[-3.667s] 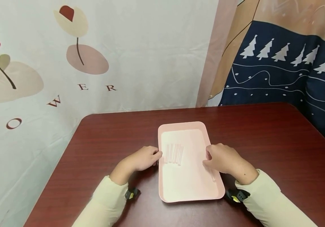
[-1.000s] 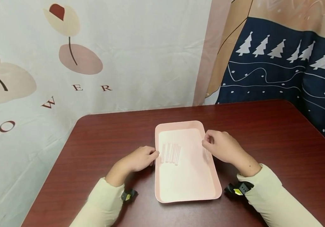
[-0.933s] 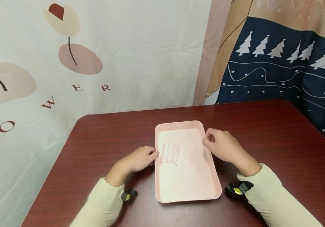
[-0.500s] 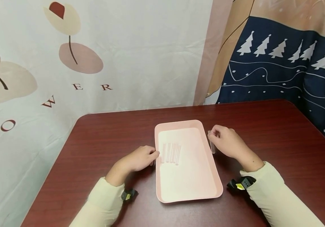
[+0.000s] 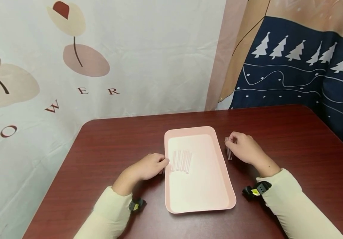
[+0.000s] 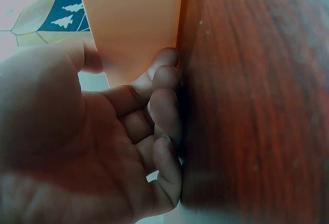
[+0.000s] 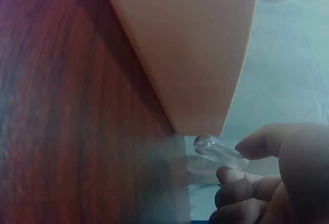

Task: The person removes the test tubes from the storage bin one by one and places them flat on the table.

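Note:
A pink tray (image 5: pixel 201 189) lies on the table with several clear test tubes (image 5: pixel 181 161) side by side at its left. My left hand (image 5: pixel 146 167) is at the tray's left side. Its thumb hooks over the rim and its bent fingers (image 6: pixel 164 108) sit against the outer wall, knuckles low by the tabletop. Outside the right rim, my right hand (image 5: pixel 244 149) pinches one clear test tube (image 5: pixel 229 153) near its far end between thumb and fingers. In the right wrist view the tube's rounded end (image 7: pixel 203 144) points toward the tray wall (image 7: pixel 190 54).
The dark red wooden table (image 5: pixel 123 132) extends around the tray. Behind it hangs a pale printed cloth (image 5: pixel 159 66), with a navy tree-patterned cloth (image 5: pixel 288 79) at the right. Each wrist wears a black camera strap (image 5: pixel 256 190).
My right hand has drawn the test tube from inside the tray's right side up over the rim and out to the right. My left hand has stayed at the left rim.

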### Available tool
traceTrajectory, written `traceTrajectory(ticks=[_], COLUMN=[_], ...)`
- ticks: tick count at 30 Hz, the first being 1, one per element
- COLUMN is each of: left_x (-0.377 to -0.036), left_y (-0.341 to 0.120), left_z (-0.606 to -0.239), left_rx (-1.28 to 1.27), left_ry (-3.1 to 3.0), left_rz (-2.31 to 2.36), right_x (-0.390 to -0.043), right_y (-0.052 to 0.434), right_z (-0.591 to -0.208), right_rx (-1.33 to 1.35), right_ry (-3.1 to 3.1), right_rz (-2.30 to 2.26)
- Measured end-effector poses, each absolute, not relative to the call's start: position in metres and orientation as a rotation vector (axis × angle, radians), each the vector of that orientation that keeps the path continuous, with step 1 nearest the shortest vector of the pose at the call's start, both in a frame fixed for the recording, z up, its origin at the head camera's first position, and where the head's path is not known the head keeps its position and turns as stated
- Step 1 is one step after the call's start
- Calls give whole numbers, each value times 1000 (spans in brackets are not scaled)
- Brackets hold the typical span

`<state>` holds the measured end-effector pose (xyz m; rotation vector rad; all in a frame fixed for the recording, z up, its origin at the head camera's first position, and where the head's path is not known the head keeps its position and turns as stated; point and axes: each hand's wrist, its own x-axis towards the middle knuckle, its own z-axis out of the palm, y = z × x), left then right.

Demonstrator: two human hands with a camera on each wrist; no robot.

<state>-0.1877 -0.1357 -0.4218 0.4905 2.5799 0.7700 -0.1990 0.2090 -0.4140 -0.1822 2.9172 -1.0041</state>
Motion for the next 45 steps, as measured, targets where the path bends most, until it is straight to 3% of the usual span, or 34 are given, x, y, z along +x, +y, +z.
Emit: traceTrajectory(ticks=[30,45], left_x=[-186,-184], left_y=[-136,-137], left_z=[-420,-420], left_rx=[522,535], left_ry=[2586,2586], left_rz=[760,779], right_x=[-206,-228], right_y=[211,201], right_z=[-425,-418], right_rx=[-235,-265], right_ry=[2869,2850], right_rz=[-920,-860])
